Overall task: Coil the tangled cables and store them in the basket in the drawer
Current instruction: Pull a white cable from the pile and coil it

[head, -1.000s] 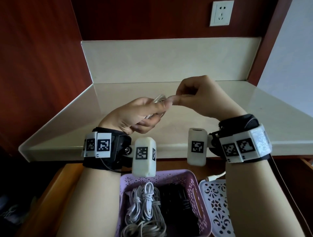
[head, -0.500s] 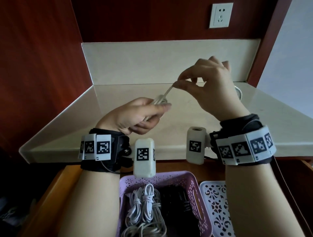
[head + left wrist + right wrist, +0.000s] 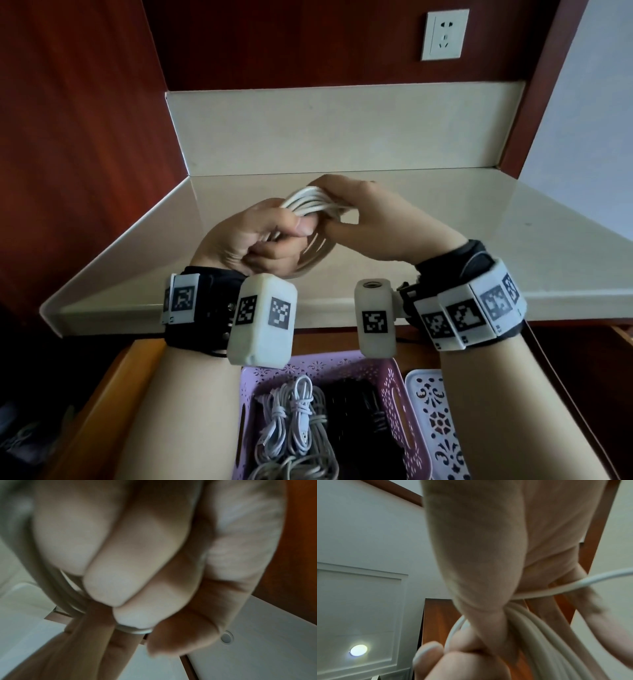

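A white cable [image 3: 310, 205], gathered in several loops, is held above the counter between both hands. My left hand [image 3: 263, 236] grips the bundle, its thumb pressed over the loops; its curled fingers [image 3: 109, 585] fill the left wrist view with the cable [image 3: 51, 588] beside them. My right hand [image 3: 356, 212] holds the loops from the right, fingers curled over the top. In the right wrist view one strand of the cable [image 3: 573, 589] crosses under the hand. The purple basket [image 3: 400, 394] sits in the open drawer below, with coiled white cables [image 3: 294, 425] and a black one [image 3: 363, 421] inside.
The cream countertop [image 3: 445, 240] lies under the hands, with a backsplash behind and red-brown wood walls on both sides. A wall socket [image 3: 445, 34] is high at the back. A white lattice basket [image 3: 435, 428] stands right of the purple one. The drawer's wooden side [image 3: 113, 394] runs at the left.
The right hand, which was raised and pulling a strand up and right, has come down onto the bundle. The loops now show between both hands, which are close together.
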